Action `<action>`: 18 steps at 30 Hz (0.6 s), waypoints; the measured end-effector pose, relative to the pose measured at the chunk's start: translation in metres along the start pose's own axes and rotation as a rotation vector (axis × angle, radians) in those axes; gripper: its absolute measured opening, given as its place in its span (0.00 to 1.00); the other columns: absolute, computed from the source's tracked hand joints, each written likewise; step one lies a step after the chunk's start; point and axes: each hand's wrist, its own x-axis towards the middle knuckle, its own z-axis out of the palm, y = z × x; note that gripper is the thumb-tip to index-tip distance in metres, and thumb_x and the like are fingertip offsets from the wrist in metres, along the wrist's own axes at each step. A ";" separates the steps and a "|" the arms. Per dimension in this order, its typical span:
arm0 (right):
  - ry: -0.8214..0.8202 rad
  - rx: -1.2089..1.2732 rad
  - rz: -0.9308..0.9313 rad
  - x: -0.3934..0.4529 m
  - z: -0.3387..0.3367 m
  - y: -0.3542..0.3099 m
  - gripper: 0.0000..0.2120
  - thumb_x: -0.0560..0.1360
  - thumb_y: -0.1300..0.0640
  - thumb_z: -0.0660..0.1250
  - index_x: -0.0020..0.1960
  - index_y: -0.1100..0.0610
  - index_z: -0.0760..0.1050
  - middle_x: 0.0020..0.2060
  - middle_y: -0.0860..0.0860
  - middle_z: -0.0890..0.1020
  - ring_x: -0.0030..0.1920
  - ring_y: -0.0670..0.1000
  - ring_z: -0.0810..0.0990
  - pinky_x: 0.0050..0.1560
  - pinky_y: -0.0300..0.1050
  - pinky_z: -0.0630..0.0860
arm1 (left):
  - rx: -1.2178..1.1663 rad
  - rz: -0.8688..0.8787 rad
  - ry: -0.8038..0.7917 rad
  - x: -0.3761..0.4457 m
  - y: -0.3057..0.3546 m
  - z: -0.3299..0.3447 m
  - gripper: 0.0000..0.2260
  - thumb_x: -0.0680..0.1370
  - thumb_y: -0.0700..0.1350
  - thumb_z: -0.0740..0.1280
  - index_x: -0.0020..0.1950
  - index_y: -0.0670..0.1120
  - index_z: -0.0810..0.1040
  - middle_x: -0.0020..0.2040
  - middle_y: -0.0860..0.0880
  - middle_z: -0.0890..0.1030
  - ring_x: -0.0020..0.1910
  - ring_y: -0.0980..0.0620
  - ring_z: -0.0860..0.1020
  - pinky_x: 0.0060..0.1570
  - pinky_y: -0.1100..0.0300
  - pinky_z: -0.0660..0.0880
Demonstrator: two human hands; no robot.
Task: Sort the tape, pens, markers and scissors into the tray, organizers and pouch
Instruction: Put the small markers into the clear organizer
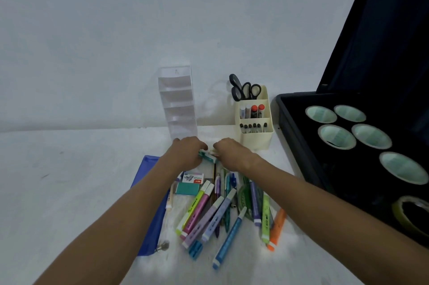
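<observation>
My left hand and my right hand meet over the white table, both closed on a small teal and white marker held between them. Below them lies a heap of markers and pens in green, pink, purple, blue and orange. A blue pouch lies flat to the left of the heap. Behind stand a clear tiered organizer and a cream organizer holding scissors, markers and pens. A black tray on the right holds several tape rolls.
A staples box and a teal eraser lie beside the pouch. The tray's dark lid stands up at the far right. A yellowish tape roll sits at the tray's near end. A white wall rises behind the table.
</observation>
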 end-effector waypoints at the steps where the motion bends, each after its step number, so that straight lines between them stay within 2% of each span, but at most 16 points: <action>1: 0.002 -0.011 -0.010 0.002 0.002 -0.001 0.12 0.73 0.67 0.65 0.57 0.63 0.75 0.54 0.61 0.77 0.55 0.60 0.77 0.54 0.50 0.76 | 0.010 0.012 0.003 0.001 0.000 0.001 0.17 0.77 0.45 0.63 0.65 0.54 0.75 0.61 0.47 0.75 0.60 0.46 0.74 0.60 0.48 0.65; 7: 0.019 0.029 0.009 0.005 0.006 0.002 0.16 0.73 0.64 0.69 0.60 0.61 0.75 0.56 0.59 0.71 0.56 0.58 0.73 0.53 0.48 0.73 | 0.017 0.032 0.036 0.000 -0.002 0.002 0.12 0.78 0.45 0.63 0.60 0.53 0.79 0.55 0.47 0.77 0.56 0.46 0.75 0.60 0.49 0.66; 10: 0.039 0.053 0.021 0.005 0.004 0.001 0.15 0.73 0.59 0.71 0.60 0.59 0.77 0.55 0.58 0.74 0.55 0.57 0.74 0.53 0.48 0.74 | -0.005 0.055 0.059 -0.003 -0.002 -0.002 0.12 0.78 0.43 0.63 0.60 0.51 0.78 0.55 0.47 0.78 0.55 0.46 0.76 0.59 0.51 0.67; 13: 0.029 0.011 -0.003 0.005 0.000 0.000 0.13 0.75 0.55 0.68 0.57 0.60 0.78 0.53 0.59 0.79 0.55 0.58 0.76 0.53 0.47 0.74 | -0.030 0.098 0.066 -0.008 -0.006 -0.010 0.12 0.79 0.43 0.62 0.61 0.48 0.77 0.55 0.46 0.79 0.54 0.46 0.76 0.55 0.53 0.68; 16: 0.136 0.057 -0.047 -0.001 -0.011 -0.002 0.11 0.77 0.55 0.65 0.55 0.60 0.78 0.50 0.60 0.80 0.53 0.58 0.76 0.51 0.49 0.73 | -0.085 0.122 0.087 -0.016 -0.011 -0.023 0.12 0.79 0.41 0.62 0.62 0.46 0.76 0.52 0.44 0.77 0.51 0.45 0.76 0.51 0.53 0.72; 18: 0.244 0.183 -0.080 -0.009 -0.023 -0.005 0.10 0.78 0.55 0.64 0.54 0.61 0.78 0.47 0.59 0.81 0.47 0.55 0.76 0.46 0.46 0.72 | -0.129 0.126 0.119 -0.022 -0.013 -0.032 0.10 0.80 0.40 0.61 0.61 0.45 0.75 0.50 0.44 0.76 0.49 0.44 0.76 0.48 0.54 0.72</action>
